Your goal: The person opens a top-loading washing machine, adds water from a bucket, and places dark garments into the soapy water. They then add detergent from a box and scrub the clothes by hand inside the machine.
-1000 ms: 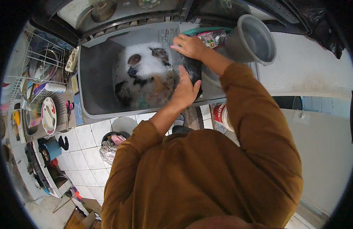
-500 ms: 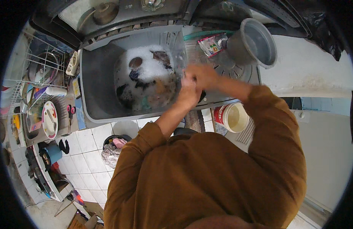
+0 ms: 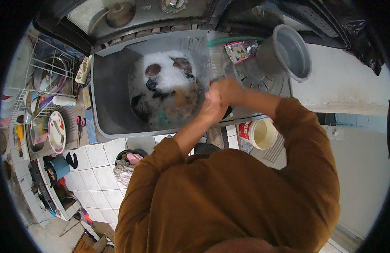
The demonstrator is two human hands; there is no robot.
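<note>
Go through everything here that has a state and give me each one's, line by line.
Gray tub: open, holding water
White foam: floating
Dark cloths: wet, partly submerged
Left hand: against the right, slightly blurred
Right hand: bent over the left, blurred
Gray bucket: open-topped
Red-and-white bucket: uncovered
Sachet: lying down; opened or sealed, unclear
</note>
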